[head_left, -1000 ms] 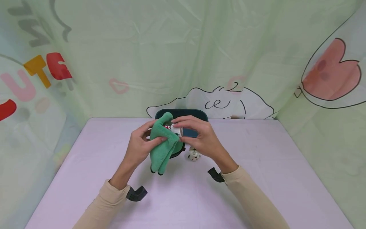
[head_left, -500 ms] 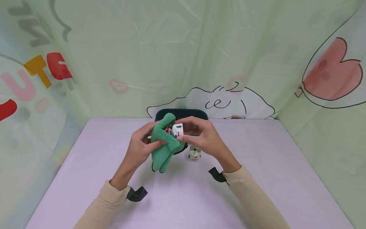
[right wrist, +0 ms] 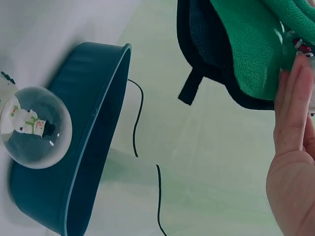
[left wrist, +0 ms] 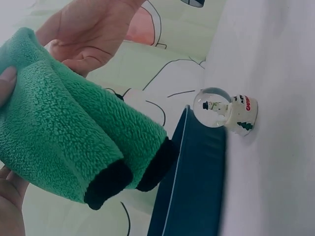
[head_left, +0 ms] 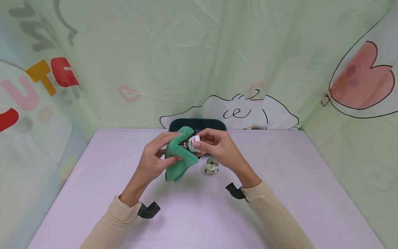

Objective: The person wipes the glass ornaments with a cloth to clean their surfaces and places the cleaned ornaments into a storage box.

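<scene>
In the head view my left hand (head_left: 153, 154) grips a green towel (head_left: 178, 154) with dark edging, folded round the glass end of a snow globe (head_left: 194, 143). My right hand (head_left: 220, 147) holds that globe by its white printed base, with the thumb on its side. Most of the glass is hidden in the towel; a bit of red and white figure shows in the right wrist view. Below the hands, a second snow globe (head_left: 212, 166) stands upright on the table, a snowman (left wrist: 216, 106) inside it.
Behind the hands, a dark teal basin (head_left: 199, 123) stands at the table's far edge, just beyond the standing globe. A printed pale green curtain (head_left: 199, 62) hangs behind the lilac table (head_left: 273, 193). Each wrist carries a black mount (head_left: 149, 210).
The held globe has turned in my right fingers, so more of its printed base faces up. The towel's hanging end has risen, and both hands have shifted slightly. The standing globe stays put.
</scene>
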Demonstrator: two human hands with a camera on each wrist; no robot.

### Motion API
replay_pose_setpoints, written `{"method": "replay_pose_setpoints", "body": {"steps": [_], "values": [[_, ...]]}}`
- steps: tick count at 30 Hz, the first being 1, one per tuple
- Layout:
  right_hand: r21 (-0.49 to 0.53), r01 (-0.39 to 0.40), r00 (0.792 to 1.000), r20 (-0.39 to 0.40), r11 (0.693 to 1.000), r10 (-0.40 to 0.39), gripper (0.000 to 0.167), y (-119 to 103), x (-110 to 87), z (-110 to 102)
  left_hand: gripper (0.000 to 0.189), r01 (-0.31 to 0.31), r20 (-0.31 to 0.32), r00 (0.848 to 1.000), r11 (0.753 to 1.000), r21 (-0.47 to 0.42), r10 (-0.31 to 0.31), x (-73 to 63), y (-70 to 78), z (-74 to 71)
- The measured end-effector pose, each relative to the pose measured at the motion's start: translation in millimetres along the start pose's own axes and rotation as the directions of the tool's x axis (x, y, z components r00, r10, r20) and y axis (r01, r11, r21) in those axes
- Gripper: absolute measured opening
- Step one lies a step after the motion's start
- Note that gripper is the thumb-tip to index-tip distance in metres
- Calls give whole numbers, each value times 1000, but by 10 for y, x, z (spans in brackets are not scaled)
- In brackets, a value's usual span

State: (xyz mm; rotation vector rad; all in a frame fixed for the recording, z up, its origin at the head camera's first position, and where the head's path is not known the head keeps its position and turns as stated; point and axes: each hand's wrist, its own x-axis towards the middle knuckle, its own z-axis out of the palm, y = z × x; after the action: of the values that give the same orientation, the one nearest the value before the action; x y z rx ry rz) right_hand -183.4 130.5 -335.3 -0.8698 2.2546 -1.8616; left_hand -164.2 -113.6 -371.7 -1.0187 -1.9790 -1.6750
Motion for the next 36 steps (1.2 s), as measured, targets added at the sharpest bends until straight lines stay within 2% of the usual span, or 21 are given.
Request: {"method": "replay_pose_setpoints", "body": {"steps": [5,9,13,17,21,29,36], "values": [[35,-3,1000,20,999,2,23,38,0,7,59,-10,-8,1000,1000,-1,10,3,-4,4],[-2,63,998,22,998,-63,28,56,-9,29,57,3,-22,1000,1000,-12,-3,6,-8,0],[-48,167,986,26,985,-166,34,77,-4,51,54,35,-33,999,999,-26,-36,3,-7,-14],[-61,275,961,51,959,-272,39,97,20,67,53,80,-41,996,995,-52,-82,-13,-11,-35],[-52,348,936,67,936,-345,44,110,41,76,52,123,-54,990,989,-78,-128,-29,-18,-52],[-68,457,888,95,887,-450,50,139,83,59,54,176,-60,981,975,-132,-185,-26,-1,-58],[-127,527,849,129,840,-513,44,156,114,18,53,207,-48,974,960,-189,-220,-26,-4,-55]]}}
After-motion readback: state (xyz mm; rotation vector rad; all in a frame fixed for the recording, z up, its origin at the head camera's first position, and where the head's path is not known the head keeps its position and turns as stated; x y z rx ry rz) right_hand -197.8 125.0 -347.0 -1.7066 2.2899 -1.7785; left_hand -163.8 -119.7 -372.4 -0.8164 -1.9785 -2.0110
